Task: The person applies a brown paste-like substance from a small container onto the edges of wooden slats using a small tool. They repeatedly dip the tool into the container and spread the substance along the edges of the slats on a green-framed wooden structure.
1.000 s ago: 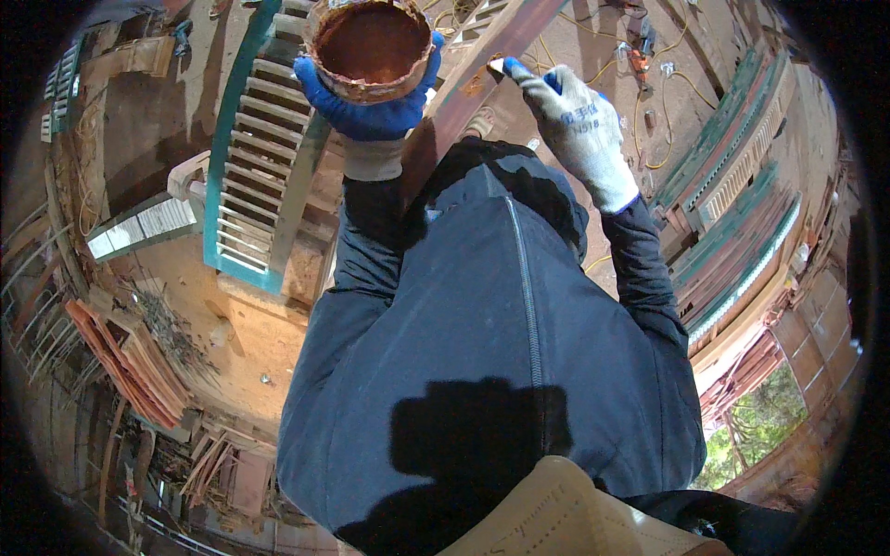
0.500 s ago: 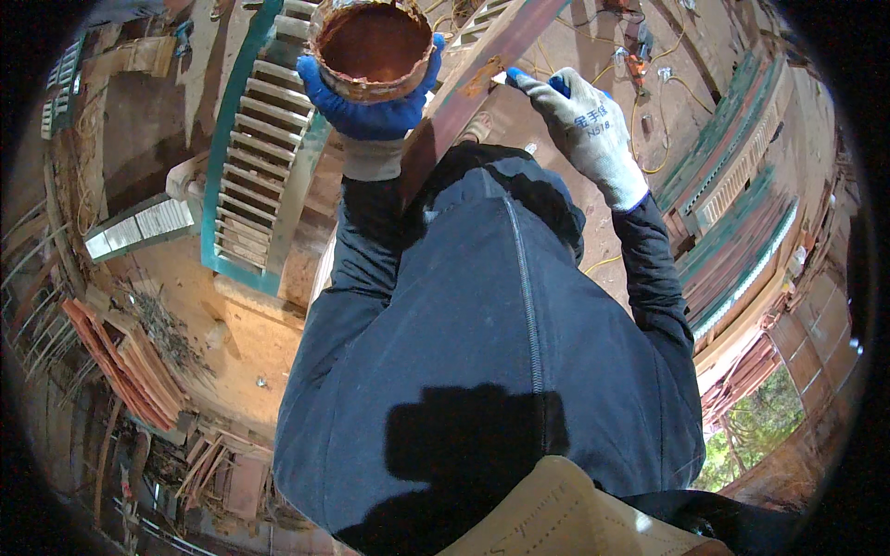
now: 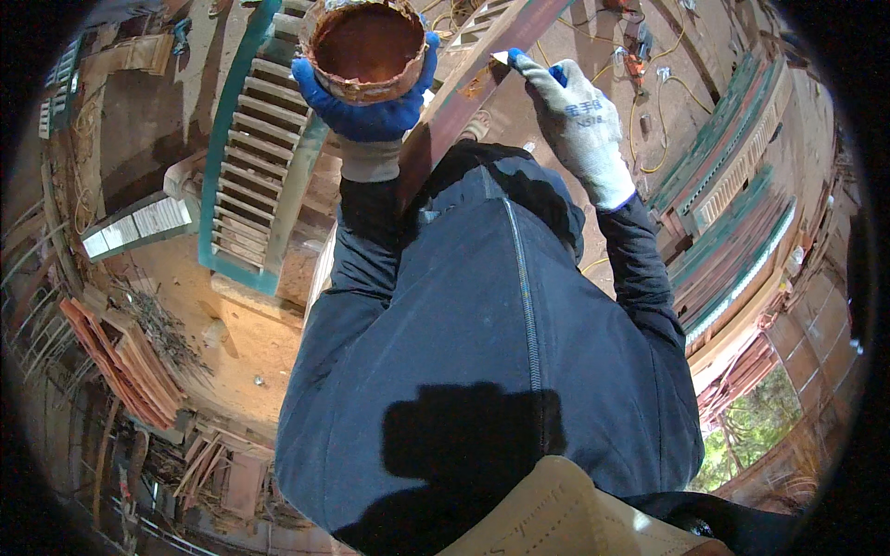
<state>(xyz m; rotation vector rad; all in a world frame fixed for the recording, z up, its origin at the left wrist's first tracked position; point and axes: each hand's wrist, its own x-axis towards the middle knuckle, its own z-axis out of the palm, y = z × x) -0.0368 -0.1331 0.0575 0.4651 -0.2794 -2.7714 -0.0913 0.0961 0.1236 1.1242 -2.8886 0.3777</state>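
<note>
Reddish plank slants past both hands; tool could skid off its right edge if the angle is poor. Tub sits by plank's left edge, left hand cupping it from beneath; might tip if that wrist rolls. Right hand pinches small tool over plank, near right edge; contact unclear. Slight pinch, may twist loose under pressure.

Materials: plank long, straight-sided, wooden. Tub round, rim ragged and crusted, red-brown within. Gloves pale knit, blue-coated. Tool pale-tipped, mostly hidden by fingers. Patch on plank: orange-brown, irregular.
</note>
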